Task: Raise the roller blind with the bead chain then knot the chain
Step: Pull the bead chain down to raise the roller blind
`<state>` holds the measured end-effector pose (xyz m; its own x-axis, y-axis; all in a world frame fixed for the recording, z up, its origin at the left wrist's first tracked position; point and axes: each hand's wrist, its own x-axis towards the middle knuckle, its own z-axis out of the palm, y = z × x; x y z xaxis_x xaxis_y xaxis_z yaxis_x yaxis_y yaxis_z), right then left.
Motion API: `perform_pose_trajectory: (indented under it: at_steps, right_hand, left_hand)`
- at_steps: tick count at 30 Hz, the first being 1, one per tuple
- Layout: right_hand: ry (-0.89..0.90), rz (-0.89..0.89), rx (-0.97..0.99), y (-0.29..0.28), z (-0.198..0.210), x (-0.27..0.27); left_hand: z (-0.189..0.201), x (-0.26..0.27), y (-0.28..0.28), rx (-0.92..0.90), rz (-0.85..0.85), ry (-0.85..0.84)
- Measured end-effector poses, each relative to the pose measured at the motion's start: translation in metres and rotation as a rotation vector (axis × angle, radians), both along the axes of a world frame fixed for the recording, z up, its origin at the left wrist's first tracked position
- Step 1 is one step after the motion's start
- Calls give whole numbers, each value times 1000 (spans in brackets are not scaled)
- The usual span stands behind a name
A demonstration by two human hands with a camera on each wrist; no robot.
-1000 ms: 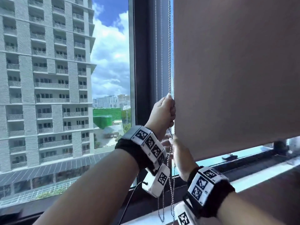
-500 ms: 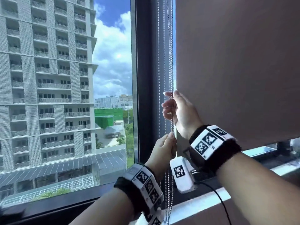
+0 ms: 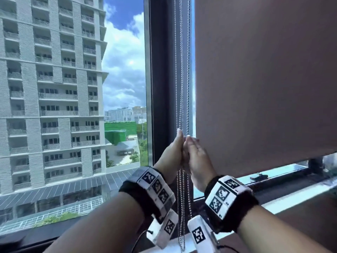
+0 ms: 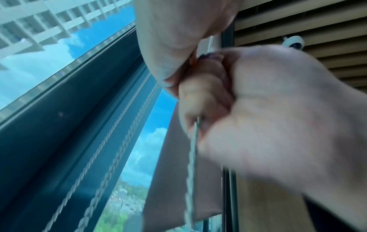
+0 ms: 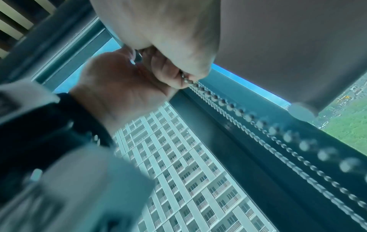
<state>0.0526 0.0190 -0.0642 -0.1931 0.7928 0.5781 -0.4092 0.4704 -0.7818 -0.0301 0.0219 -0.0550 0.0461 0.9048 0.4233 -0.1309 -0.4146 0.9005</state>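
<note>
Window with tower block fills left of frame. My left hand [image 3: 173,152] and right hand [image 3: 197,157] pressed together at centre, both curled tight on bead chain [image 3: 180,88]. Chain strands hang along dark frame [image 3: 160,70]. Roller blind [image 3: 264,70] covers right, bottom edge partly up.

High-rise room, window [image 3: 125,88], tower block [image 3: 51,88] outside

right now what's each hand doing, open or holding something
Left hand: closed, fingers curled round the bead chain.
Right hand: closed, gripping the same bead chain, pressed against the left hand.
</note>
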Motion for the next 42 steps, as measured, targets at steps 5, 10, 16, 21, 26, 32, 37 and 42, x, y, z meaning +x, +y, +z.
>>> perform_pose_trajectory:
  at_steps: [5, 10, 16, 21, 26, 32, 37, 42]
  right_hand:
    - [-122, -46, 35, -6, -19, -2]
    - [-228, -57, -27, -11, -33, 1]
    - [-247, -102, -50, -12, -40, -2]
    - [-235, -104, -41, 0, -35, 8]
    - [-120, -46, 21, 12, 3, 8]
    - [-60, -92, 81, 13, 50, -1]
    - [-24, -61, 121, 5, 80, -3]
    - [-50, -146, 166, 5, 64, -4]
  left_hand:
    - [64, 4, -3, 96, 4, 13]
    - [109, 11, -10, 183, 101, -59]
    - [98, 21, -5, 273, 241, -45]
    - [77, 17, -6, 270, 211, -53]
    - [41, 13, -5, 201, 207, -73]
    - [2, 14, -9, 191, 223, -31]
    - [-30, 20, -2, 156, 225, 13]
    - [-44, 13, -7, 32, 68, 29]
